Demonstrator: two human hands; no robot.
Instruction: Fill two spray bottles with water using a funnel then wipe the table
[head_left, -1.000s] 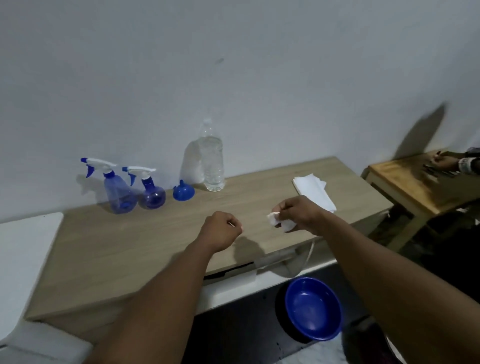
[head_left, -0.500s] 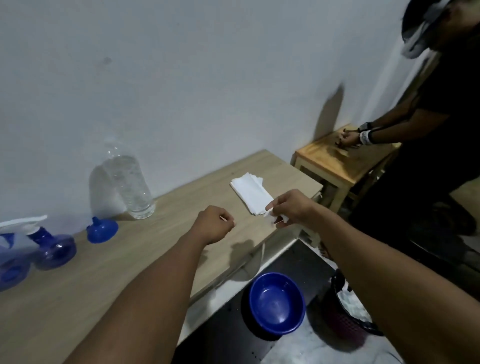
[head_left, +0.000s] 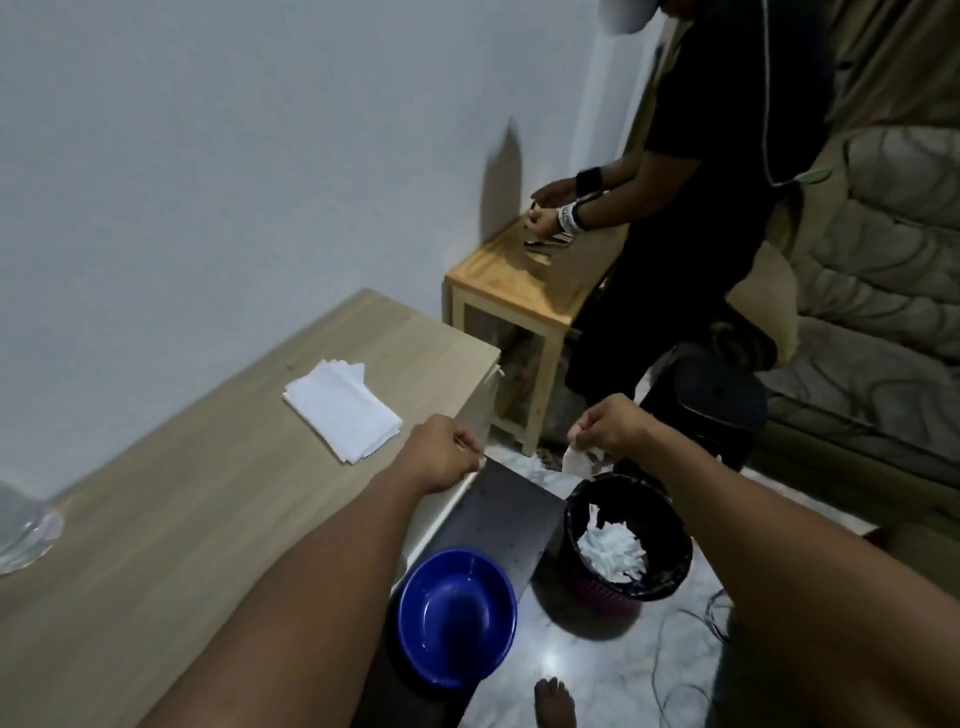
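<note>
Just below the right hand (head_left: 610, 428), pinching a crumpled white tissue wad (head_left: 577, 462), stands the round black waste bin (head_left: 675, 540). The farther left hand (head_left: 441, 457) is fisted, empty.

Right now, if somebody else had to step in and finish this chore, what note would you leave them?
Left hand: curled fist over the light wooden table edge, grip empty.
Right hand: pinches a crumpled white tissue just above the black waste bin.
Stack of folded white tissues lies on the table; spray bottles and funnel are out of view.
Done: wiping, seemingly. Left: drop the tissue in the bin; check the bottles.
</note>
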